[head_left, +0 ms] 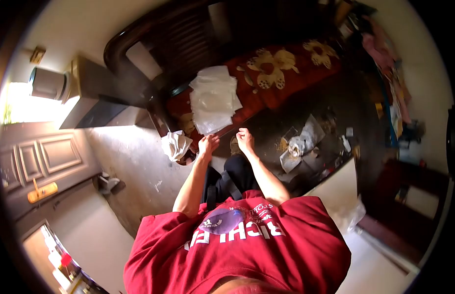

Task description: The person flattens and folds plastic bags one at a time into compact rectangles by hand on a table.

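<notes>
My left hand (208,145) is closed, fingers drawn together, just below the near edge of a stack of whitish, partly see-through plastic sheets or bags (214,98). The stack lies on a red seat cover with yellow flowers (271,68). My right hand (245,140) is raised a little to the right, its thumb and fingers pinched. A faint thin line seems to run between the two hands, too fine to name. Whatever the fingers hold is too small to make out. To the left of my left hand, a crumpled white bag or cloth (176,145) hangs by the seat's end.
A dark carved wooden bench back (183,36) stands ahead. At right, a dark surface carries a crumpled plastic bag (306,139) with crumbs and small items. A wooden door (46,157) and a tall box-shaped cabinet (92,93) are at left. Grey floor (134,176) shows beside my legs.
</notes>
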The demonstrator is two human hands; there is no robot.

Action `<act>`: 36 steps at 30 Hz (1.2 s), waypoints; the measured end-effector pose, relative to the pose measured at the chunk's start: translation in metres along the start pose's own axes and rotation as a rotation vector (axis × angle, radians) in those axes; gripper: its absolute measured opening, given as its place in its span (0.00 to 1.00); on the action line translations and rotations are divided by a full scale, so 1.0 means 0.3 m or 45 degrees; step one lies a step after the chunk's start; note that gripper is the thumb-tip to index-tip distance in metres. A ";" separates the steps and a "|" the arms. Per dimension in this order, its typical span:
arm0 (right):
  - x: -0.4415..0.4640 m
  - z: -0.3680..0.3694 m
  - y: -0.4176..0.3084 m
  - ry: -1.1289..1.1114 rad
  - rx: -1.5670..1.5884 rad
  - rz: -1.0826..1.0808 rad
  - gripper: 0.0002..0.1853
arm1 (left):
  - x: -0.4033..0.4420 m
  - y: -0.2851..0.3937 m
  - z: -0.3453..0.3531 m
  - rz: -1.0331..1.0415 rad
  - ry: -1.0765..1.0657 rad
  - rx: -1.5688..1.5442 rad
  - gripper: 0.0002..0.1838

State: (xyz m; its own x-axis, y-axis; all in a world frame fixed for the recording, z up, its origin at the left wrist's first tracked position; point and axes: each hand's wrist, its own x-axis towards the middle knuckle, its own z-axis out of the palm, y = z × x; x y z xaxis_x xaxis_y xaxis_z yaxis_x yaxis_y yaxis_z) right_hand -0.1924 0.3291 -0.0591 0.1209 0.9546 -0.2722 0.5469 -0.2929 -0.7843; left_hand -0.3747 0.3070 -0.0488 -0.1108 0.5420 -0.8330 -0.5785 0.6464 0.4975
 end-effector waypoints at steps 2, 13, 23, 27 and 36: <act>-0.086 0.005 -0.004 0.086 0.054 0.030 0.14 | -0.015 -0.015 -0.030 -0.020 -0.104 0.062 0.16; -0.705 0.080 -0.095 0.615 0.589 0.327 0.08 | -0.200 -0.155 -0.139 -0.288 -0.539 0.572 0.17; -1.144 0.106 0.101 1.291 0.917 0.520 0.09 | -0.382 -0.458 -0.054 -0.384 -0.886 1.122 0.14; -1.353 0.095 0.155 1.545 0.929 0.529 0.11 | -0.540 -0.652 -0.045 -0.444 -0.999 1.339 0.14; -1.806 0.009 0.308 1.693 1.031 0.845 0.12 | -0.769 -1.084 -0.156 -0.721 -1.114 1.522 0.16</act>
State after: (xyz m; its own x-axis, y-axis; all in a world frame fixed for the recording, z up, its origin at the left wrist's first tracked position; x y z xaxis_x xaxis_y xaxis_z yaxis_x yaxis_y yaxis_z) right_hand -0.2097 -0.2151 0.0145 0.9315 -0.0772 -0.3554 -0.3636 -0.1808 -0.9138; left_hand -0.1988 -0.0533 -0.0296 0.6137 -0.0497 -0.7880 0.6077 0.6668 0.4313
